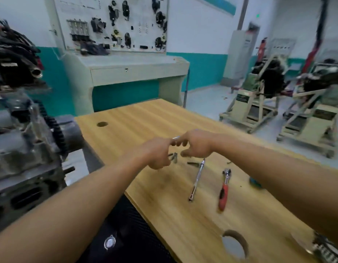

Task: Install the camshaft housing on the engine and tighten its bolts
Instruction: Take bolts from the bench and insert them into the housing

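My left hand [156,153] and my right hand [195,144] meet above the wooden table [145,118], fingertips together. A small shiny metal piece [176,137], perhaps a bolt, shows between them; the blur hides which fingers pinch it. Several dark bolts [192,163] lie on the table just under my hands. A chrome extension bar [197,179] and a red-handled ratchet [224,188] lie to the right of them. The engine [25,149] with its toothed sprocket [57,130] stands at the left, beside the table.
The table has a small round hole [102,124] at the far left and a larger hole [235,243] near the front. A grey training console [126,71] stands behind. Engine stands [259,95] on wheels fill the right side of the floor.
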A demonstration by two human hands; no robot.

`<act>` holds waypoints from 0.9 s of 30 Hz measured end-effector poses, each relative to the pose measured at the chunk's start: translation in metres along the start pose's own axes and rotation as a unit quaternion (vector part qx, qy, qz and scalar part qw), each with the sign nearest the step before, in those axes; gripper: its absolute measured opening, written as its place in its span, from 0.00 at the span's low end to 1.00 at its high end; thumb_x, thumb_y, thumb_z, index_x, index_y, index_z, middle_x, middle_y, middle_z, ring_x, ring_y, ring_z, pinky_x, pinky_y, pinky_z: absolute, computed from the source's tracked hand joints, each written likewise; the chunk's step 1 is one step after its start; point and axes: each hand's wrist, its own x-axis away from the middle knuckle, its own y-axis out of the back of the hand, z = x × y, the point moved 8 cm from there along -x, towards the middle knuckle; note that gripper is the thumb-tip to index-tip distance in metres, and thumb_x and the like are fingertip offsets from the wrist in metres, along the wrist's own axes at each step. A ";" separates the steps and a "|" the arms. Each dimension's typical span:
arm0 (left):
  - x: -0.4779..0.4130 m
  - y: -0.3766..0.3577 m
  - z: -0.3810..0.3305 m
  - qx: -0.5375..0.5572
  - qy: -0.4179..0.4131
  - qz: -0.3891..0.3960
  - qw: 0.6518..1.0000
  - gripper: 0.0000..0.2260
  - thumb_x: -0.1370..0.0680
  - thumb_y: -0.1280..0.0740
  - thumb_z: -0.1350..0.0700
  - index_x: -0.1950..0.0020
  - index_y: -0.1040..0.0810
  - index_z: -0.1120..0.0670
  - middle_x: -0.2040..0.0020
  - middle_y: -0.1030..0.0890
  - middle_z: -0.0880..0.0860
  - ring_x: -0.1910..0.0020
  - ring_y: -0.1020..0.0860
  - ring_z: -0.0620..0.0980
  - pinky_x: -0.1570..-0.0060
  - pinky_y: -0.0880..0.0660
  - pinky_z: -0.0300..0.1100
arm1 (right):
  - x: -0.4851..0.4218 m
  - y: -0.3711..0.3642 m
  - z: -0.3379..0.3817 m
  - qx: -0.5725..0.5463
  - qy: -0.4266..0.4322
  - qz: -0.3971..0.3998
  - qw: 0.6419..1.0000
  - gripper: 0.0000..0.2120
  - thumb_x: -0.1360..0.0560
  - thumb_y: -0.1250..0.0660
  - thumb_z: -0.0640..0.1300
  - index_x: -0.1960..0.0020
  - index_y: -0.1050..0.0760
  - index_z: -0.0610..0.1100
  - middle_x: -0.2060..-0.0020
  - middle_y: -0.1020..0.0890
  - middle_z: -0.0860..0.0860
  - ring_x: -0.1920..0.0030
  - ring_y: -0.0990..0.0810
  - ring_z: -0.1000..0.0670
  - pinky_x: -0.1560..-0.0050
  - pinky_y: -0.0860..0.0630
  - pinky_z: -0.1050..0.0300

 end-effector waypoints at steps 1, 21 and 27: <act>-0.011 -0.013 0.006 0.014 0.006 0.013 1.000 0.35 0.25 0.27 0.50 0.21 0.40 0.46 0.27 0.29 0.53 0.35 0.25 0.56 0.37 0.26 0.49 | -0.005 -0.009 -0.008 -0.008 -0.007 0.001 1.000 0.25 0.22 0.33 0.52 0.27 0.31 0.48 0.37 0.22 0.48 0.37 0.24 0.45 0.36 0.27 0.49; -0.087 -0.053 0.020 -0.042 -0.088 -0.009 0.995 0.10 0.21 0.37 0.55 0.40 0.25 0.49 0.49 0.28 0.49 0.48 0.24 0.52 0.53 0.29 0.45 | -0.057 -0.058 -0.055 -0.014 -0.024 0.096 0.995 0.10 0.26 0.29 0.47 0.45 0.20 0.49 0.54 0.16 0.51 0.54 0.17 0.48 0.48 0.19 0.49; -0.075 -0.060 0.039 -0.044 -0.044 -0.019 0.998 0.09 0.22 0.41 0.63 0.49 0.31 0.48 0.47 0.30 0.50 0.52 0.26 0.51 0.57 0.30 0.44 | -0.052 -0.050 -0.054 -0.028 -0.050 0.034 0.998 0.08 0.24 0.31 0.43 0.47 0.17 0.43 0.53 0.15 0.47 0.53 0.18 0.47 0.50 0.19 0.51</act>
